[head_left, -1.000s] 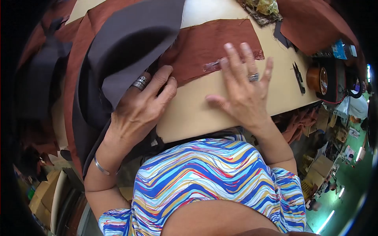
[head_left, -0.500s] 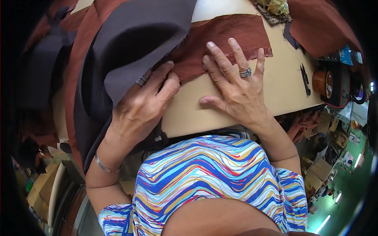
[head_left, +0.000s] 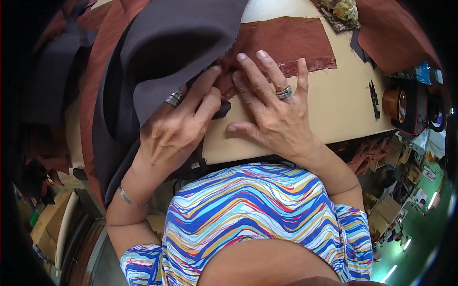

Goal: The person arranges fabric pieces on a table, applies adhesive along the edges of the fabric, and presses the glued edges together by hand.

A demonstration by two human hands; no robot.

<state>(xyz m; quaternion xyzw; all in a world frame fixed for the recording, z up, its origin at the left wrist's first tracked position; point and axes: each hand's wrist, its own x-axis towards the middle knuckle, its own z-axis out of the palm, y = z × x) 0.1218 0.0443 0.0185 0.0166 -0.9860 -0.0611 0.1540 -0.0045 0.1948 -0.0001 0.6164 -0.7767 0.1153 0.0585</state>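
Note:
A large dark grey-brown cloth point(head_left: 157, 90) lies in folds across the left of the table. My left hand point(head_left: 176, 124) is closed at its frayed edge, thumb and index finger pinching there, and a small dark fold pokes out below the thumb. A rust-red cloth piece point(head_left: 291, 40) lies flat to the right, running beneath the dark cloth, with a shiny crinkled strip along its lower edge. Over that lower edge my right hand point(head_left: 276, 105) rests flat, fingers spread, its fingertips on the rust-red cloth. What exactly sits between the left fingers is partly hidden.
Black thread snips point(head_left: 374, 100) lie on the tan tabletop point(head_left: 267, 148) to the right, next to a round brown container point(head_left: 395, 103). More rust-red cloth point(head_left: 391, 33) is heaped at the upper right. A tangled yellowish bundle point(head_left: 344, 10) sits at the back.
My left hand has shifted slightly right, and a dark fold now shows under its thumb. My right hand has moved a little left, closer to it. The rust-red cloth's near edge is more bunched.

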